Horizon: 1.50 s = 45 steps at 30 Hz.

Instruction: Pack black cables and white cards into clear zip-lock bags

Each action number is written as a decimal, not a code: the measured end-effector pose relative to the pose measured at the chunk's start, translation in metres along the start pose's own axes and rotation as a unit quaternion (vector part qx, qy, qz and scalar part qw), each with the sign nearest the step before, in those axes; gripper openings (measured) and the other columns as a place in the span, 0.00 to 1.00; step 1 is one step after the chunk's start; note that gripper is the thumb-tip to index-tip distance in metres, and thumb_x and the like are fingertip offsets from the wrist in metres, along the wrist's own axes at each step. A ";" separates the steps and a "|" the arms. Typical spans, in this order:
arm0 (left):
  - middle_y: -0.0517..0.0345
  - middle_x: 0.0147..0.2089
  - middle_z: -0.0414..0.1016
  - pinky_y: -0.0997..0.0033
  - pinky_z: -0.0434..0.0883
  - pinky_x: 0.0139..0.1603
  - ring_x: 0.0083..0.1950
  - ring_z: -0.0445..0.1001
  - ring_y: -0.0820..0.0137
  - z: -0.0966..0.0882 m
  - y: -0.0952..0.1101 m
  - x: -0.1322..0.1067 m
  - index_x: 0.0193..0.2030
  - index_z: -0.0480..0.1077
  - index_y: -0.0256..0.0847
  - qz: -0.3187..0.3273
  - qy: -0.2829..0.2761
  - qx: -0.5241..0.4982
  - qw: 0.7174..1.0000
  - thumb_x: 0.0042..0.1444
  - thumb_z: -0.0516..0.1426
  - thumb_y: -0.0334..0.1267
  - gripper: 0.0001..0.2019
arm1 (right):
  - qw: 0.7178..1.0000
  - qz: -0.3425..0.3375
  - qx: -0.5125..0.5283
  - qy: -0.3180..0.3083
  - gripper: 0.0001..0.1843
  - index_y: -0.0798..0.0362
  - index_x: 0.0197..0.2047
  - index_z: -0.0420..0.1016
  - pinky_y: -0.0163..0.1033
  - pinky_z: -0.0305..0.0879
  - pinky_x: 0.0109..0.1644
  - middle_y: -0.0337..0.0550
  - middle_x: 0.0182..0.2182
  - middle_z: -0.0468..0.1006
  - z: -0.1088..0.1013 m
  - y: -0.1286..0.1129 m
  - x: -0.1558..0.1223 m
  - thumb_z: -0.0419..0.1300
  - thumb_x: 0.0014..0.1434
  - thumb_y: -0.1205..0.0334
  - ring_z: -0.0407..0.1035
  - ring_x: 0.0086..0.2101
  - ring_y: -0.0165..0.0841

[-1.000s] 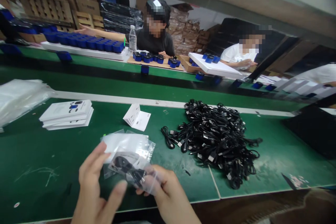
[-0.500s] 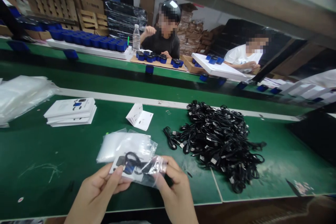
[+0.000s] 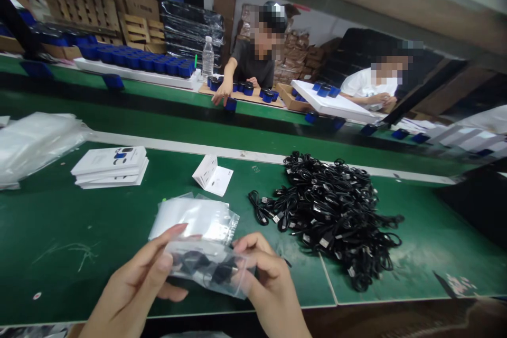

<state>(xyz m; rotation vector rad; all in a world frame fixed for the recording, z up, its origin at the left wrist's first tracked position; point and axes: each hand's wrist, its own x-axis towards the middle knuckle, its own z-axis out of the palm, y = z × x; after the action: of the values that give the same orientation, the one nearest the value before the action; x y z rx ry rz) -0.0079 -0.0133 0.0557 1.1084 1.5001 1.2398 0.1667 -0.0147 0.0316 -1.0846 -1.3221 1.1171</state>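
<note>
Between my two hands is a clear plastic bag [image 3: 209, 266] with a dark coiled cable and a printed leaflet inside. My left hand [image 3: 138, 280] grips the bag's left end between thumb and fingers. At the right end, the fingers of my right hand [image 3: 263, 274] pinch the plastic. Just beyond lies a pile of clear bags [image 3: 198, 216], partly behind my fingers. Farther off, a folded leaflet [image 3: 214, 175] stands half open. A heap of black USB cables [image 3: 332, 211] spreads to the right of my hands.
Stacked booklets [image 3: 111, 166] and larger plastic bags [image 3: 35, 142] lie at the left. Across the green bench [image 3: 51, 259] runs a belt carrying blue items [image 3: 113, 82]. Behind it sit co-workers; one's hand [image 3: 225, 90] reaches onto the belt. A beam [image 3: 356, 5] hangs overhead.
The bag has turned between my hands, so the leaflet's printed face no longer shows towards me. Across the bench, a co-worker's raised hand has come down to a blue item on the belt.
</note>
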 end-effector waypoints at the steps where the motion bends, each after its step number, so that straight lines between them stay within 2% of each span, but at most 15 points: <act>1: 0.64 0.35 0.84 0.84 0.76 0.21 0.25 0.80 0.72 -0.002 0.003 0.001 0.43 0.77 0.46 0.002 -0.009 0.013 1.000 0.57 0.57 0.45 0.12 | 0.999 -0.039 -0.028 0.003 0.07 0.49 0.28 0.77 0.39 0.63 0.43 0.41 0.36 0.70 -0.001 0.000 0.000 0.62 0.53 0.71 0.68 0.40 0.36; 5: 0.68 0.27 0.83 0.86 0.78 0.26 0.29 0.82 0.70 -0.002 0.010 0.000 0.35 0.80 0.46 -0.034 -0.003 0.011 0.999 0.56 0.58 0.39 0.07 | 0.986 -0.133 -0.100 0.007 0.10 0.48 0.32 0.78 0.42 0.61 0.50 0.42 0.38 0.72 -0.005 0.001 -0.002 0.62 0.53 0.74 0.65 0.46 0.37; 8: 0.67 0.26 0.83 0.83 0.79 0.27 0.29 0.82 0.69 0.003 0.006 -0.003 0.35 0.79 0.43 -0.079 0.002 -0.007 0.997 0.53 0.60 0.46 0.10 | 0.994 -0.089 -0.065 -0.013 0.08 0.46 0.31 0.79 0.43 0.61 0.52 0.42 0.44 0.73 -0.005 0.005 -0.003 0.63 0.55 0.70 0.65 0.49 0.38; 13: 0.61 0.32 0.84 0.75 0.81 0.32 0.33 0.82 0.64 0.007 -0.003 -0.005 0.40 0.78 0.41 -0.113 -0.013 -0.015 0.993 0.48 0.59 0.59 0.24 | 0.999 -0.034 -0.027 0.030 0.03 0.43 0.33 0.81 0.45 0.61 0.51 0.42 0.49 0.74 -0.004 0.015 0.002 0.64 0.56 0.61 0.68 0.47 0.38; 16: 0.61 0.36 0.84 0.78 0.80 0.32 0.32 0.82 0.67 0.005 -0.002 -0.004 0.46 0.76 0.45 -0.132 -0.021 -0.027 0.991 0.46 0.59 0.62 0.28 | 1.000 0.004 0.020 -0.023 0.05 0.44 0.32 0.81 0.45 0.62 0.50 0.43 0.46 0.76 -0.003 0.013 0.006 0.63 0.58 0.57 0.69 0.45 0.38; 18: 0.61 0.33 0.83 0.78 0.79 0.29 0.30 0.81 0.67 0.003 -0.001 -0.002 0.42 0.78 0.45 -0.142 -0.046 -0.041 0.988 0.39 0.63 0.62 0.28 | 0.998 0.006 0.021 -0.052 0.06 0.46 0.30 0.81 0.45 0.61 0.50 0.44 0.43 0.78 0.000 0.010 0.008 0.64 0.56 0.56 0.69 0.45 0.39; 23: 0.59 0.25 0.80 0.75 0.78 0.22 0.24 0.77 0.68 0.007 -0.003 0.006 0.30 0.79 0.40 -0.198 -0.066 -0.065 0.976 0.28 0.71 0.50 0.21 | 0.998 0.021 -0.052 0.000 0.15 0.52 0.19 0.75 0.37 0.63 0.36 0.42 0.28 0.76 0.007 0.009 0.007 0.68 0.50 0.52 0.69 0.31 0.34; 26: 0.58 0.27 0.81 0.74 0.78 0.23 0.27 0.78 0.66 0.011 -0.007 0.009 0.32 0.78 0.38 -0.252 -0.018 -0.116 0.960 0.30 0.71 0.44 0.20 | 0.999 0.021 -0.012 -0.021 0.18 0.51 0.31 0.79 0.37 0.64 0.39 0.44 0.33 0.76 0.004 0.009 0.004 0.57 0.60 0.48 0.71 0.35 0.35; 29: 0.58 0.32 0.81 0.74 0.79 0.27 0.33 0.79 0.66 0.012 -0.012 0.011 0.37 0.75 0.39 -0.274 0.011 -0.181 0.945 0.34 0.70 0.45 0.22 | 0.998 -0.012 -0.036 -0.045 0.11 0.51 0.40 0.78 0.38 0.63 0.48 0.45 0.42 0.75 0.001 0.003 0.003 0.62 0.57 0.54 0.70 0.42 0.37; 32: 0.56 0.36 0.82 0.75 0.78 0.32 0.36 0.79 0.65 0.001 -0.018 0.018 0.40 0.74 0.41 -0.245 -0.006 -0.164 0.956 0.39 0.67 0.49 0.22 | 0.994 -0.045 -0.097 -0.023 0.02 0.52 0.32 0.77 0.33 0.64 0.42 0.41 0.34 0.76 0.001 -0.008 0.008 0.62 0.55 0.68 0.71 0.36 0.32; 35: 0.56 0.45 0.81 0.77 0.74 0.44 0.48 0.77 0.64 -0.016 -0.022 0.031 0.43 0.74 0.45 -0.103 -0.029 -0.015 0.994 0.40 0.66 0.47 0.22 | 0.986 -0.079 -0.143 -0.045 0.06 0.53 0.33 0.77 0.32 0.65 0.39 0.41 0.32 0.75 0.001 -0.024 0.017 0.59 0.58 0.70 0.71 0.35 0.31; 37: 0.59 0.48 0.80 0.77 0.72 0.49 0.51 0.75 0.63 -0.024 -0.020 0.039 0.44 0.76 0.49 -0.017 -0.078 0.077 0.994 0.40 0.66 0.47 0.21 | 0.975 -0.085 -0.175 -0.109 0.09 0.52 0.37 0.79 0.33 0.65 0.40 0.43 0.35 0.75 0.001 -0.032 0.023 0.57 0.61 0.69 0.71 0.36 0.31; 39: 0.60 0.42 0.82 0.77 0.73 0.46 0.45 0.78 0.64 -0.026 -0.016 0.042 0.35 0.79 0.49 0.027 -0.115 0.134 0.984 0.41 0.65 0.48 0.13 | 0.966 -0.093 -0.192 -0.143 0.11 0.51 0.38 0.79 0.34 0.66 0.39 0.43 0.36 0.75 0.001 -0.037 0.027 0.55 0.62 0.69 0.71 0.35 0.32; 41: 0.60 0.34 0.83 0.80 0.74 0.37 0.36 0.80 0.66 -0.023 -0.010 0.040 0.26 0.80 0.49 0.054 -0.121 0.147 0.980 0.43 0.63 0.49 0.08 | 0.973 -0.093 -0.183 -0.106 0.08 0.50 0.38 0.78 0.34 0.66 0.38 0.41 0.32 0.75 0.004 -0.036 0.028 0.57 0.60 0.69 0.71 0.33 0.32; 45: 0.62 0.28 0.81 0.85 0.71 0.32 0.31 0.78 0.70 -0.019 -0.003 0.032 0.29 0.80 0.48 0.023 -0.098 0.096 0.990 0.46 0.62 0.50 0.10 | 0.993 -0.037 -0.110 -0.002 0.10 0.50 0.41 0.73 0.32 0.68 0.36 0.37 0.28 0.76 0.009 -0.027 0.028 0.61 0.54 0.70 0.72 0.30 0.31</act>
<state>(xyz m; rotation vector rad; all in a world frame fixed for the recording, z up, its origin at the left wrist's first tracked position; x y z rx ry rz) -0.0337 0.0132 0.0527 1.3563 1.4729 1.0001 0.1558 0.0082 0.0623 -1.1829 -1.5038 0.9345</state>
